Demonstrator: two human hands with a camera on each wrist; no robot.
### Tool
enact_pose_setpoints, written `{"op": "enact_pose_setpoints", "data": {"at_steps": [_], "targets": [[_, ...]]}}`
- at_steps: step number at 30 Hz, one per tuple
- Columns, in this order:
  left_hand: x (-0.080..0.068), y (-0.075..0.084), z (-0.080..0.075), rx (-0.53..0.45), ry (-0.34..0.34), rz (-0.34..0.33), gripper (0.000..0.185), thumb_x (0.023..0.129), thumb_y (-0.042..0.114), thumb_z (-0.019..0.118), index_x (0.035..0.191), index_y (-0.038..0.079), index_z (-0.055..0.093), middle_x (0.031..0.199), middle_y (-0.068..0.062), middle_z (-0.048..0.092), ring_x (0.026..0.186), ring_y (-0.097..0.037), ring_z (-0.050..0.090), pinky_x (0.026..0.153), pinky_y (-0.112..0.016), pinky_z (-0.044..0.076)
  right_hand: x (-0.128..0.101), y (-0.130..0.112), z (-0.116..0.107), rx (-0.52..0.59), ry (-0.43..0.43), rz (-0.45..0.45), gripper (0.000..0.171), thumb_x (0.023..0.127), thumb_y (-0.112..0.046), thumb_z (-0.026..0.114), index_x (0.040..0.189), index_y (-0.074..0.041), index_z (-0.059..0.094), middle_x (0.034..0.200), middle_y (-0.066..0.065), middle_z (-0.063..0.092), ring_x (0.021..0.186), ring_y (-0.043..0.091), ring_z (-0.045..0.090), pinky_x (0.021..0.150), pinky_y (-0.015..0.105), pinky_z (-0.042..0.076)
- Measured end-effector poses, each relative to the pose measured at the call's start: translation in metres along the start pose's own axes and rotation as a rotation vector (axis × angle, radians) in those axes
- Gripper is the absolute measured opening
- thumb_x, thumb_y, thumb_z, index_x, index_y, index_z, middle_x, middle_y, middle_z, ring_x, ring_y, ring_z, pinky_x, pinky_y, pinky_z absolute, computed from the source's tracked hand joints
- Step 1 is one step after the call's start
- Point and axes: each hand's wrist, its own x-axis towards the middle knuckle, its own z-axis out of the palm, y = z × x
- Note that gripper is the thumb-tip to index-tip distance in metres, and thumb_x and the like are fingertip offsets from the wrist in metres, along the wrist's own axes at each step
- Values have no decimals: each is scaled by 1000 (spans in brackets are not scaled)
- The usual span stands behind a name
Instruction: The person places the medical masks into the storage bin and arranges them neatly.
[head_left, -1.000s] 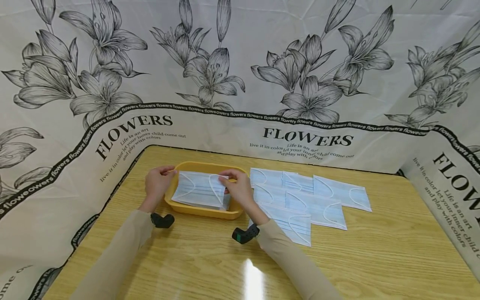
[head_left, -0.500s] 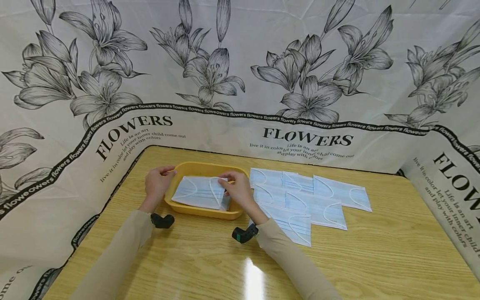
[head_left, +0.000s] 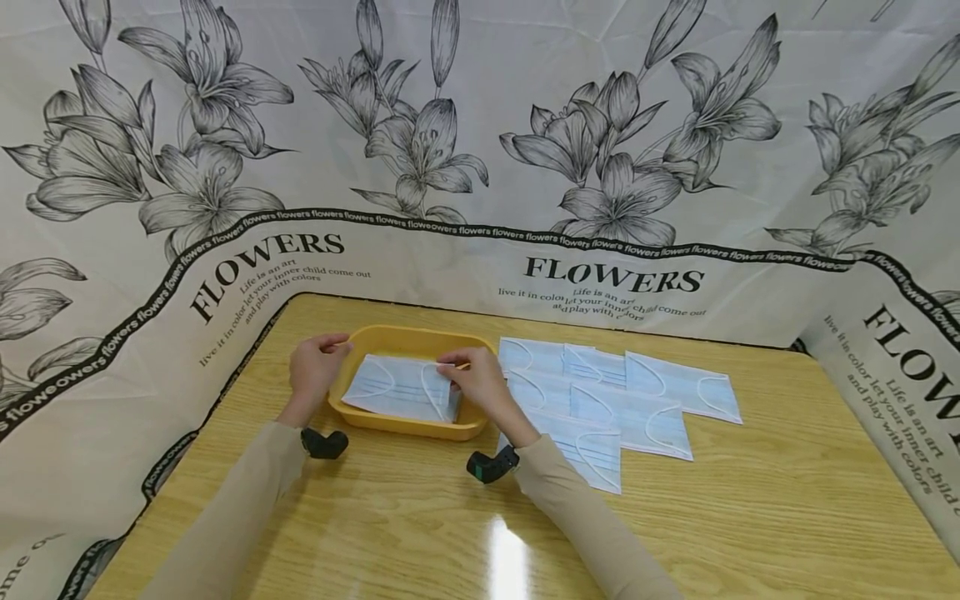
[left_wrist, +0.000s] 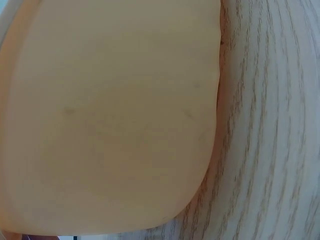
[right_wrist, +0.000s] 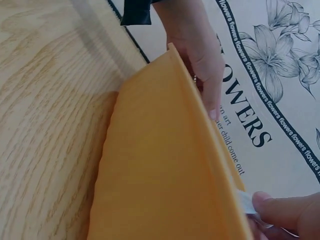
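In the head view, my right hand (head_left: 483, 379) pinches the right end of a pale blue face mask (head_left: 393, 390) with white ear loops. The mask lies inside a yellow plastic basin (head_left: 408, 428), and the edge of something beneath it shows at the right. My left hand (head_left: 315, 371) holds the basin's left rim. In the right wrist view, the thumb and fingers of my right hand (right_wrist: 292, 212) pinch a white corner at the rim, and my left hand (right_wrist: 200, 62) is at the far end. The left wrist view shows mostly the basin's wall (left_wrist: 115, 125).
Several overlapping face masks (head_left: 630, 412) lie flat on the wooden table (head_left: 750, 500), right of the basin. A flower-printed cloth (head_left: 442, 258) stands behind and along the sides. Each wrist carries a black device.
The held mask has come down lower into the basin, its far edge sinking away from the back rim. My left hand has stayed at the left rim.
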Motion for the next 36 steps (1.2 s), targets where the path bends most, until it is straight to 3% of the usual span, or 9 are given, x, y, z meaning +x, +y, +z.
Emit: {"op": "enact_pose_setpoints", "data": {"at_steps": [7, 14, 22, 28, 36], "targets": [[0, 0, 0, 1, 5, 2, 30, 93, 27, 64, 114, 7, 71, 99, -17, 69, 76, -21, 60, 56, -23, 42, 0, -2, -7, -74, -47, -1, 21, 85, -8, 71, 106, -5, 74, 106, 12, 73, 86, 23, 69, 70, 27, 55], [0, -1, 1, -7, -1, 2, 30, 93, 27, 64, 115, 7, 71, 102, -17, 69, 80, -23, 62, 57, -22, 43, -1, 0, -11, -130, -65, 2, 20, 85, -3, 68, 104, -6, 75, 103, 12, 73, 86, 23, 68, 70, 27, 54], [-1, -1, 1, -2, 5, 14, 30, 93, 27, 64, 114, 7, 71, 104, -17, 70, 83, -26, 64, 57, -22, 43, -1, 3, -10, -136, 28, -21, 10, 84, -9, 73, 93, -7, 75, 87, 9, 71, 71, 17, 66, 57, 23, 51], [-1, -1, 2, -7, 17, 24, 29, 93, 26, 64, 114, 7, 71, 103, -17, 71, 83, -27, 65, 56, -22, 43, 0, 6, -10, -162, 111, -67, 12, 79, -11, 78, 89, -5, 74, 75, 8, 71, 58, 15, 64, 51, 22, 47], [-1, -1, 1, -8, 11, 20, 30, 93, 27, 64, 114, 7, 71, 103, -18, 70, 83, -27, 64, 56, -22, 43, -1, 7, -11, -207, 171, -75, 18, 80, -14, 78, 94, -4, 73, 79, 7, 71, 69, 17, 66, 57, 24, 50]]}}
